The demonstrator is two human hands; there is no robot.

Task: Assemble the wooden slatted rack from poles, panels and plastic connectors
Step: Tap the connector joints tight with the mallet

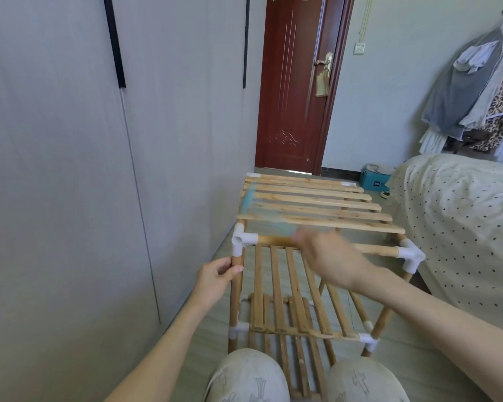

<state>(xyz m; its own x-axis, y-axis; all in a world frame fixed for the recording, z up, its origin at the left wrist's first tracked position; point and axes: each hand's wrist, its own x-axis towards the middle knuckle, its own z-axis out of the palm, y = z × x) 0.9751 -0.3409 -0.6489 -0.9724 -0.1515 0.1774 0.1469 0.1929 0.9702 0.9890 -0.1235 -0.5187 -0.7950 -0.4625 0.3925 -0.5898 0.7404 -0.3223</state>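
Note:
The wooden rack stands on the floor in front of my knees, with a top slatted panel (pixel 317 204), a middle slatted shelf (pixel 296 303) and white plastic connectors at the corners. My left hand (pixel 215 275) grips the near left upright pole (pixel 235 297) just below the top-left connector (pixel 242 240). My right hand (pixel 328 256) hovers, blurred by motion, over the near top crossbar (pixel 375 248); whether it holds anything cannot be told. The top-right connector (pixel 410 255) caps the near right pole.
A grey wardrobe (pixel 99 169) runs close along the left. A bed with a dotted cover (pixel 462 221) crowds the right side. Behind the rack are a red-brown door (pixel 294 82), a blue box (pixel 373 181) and hanging clothes (pixel 482 91).

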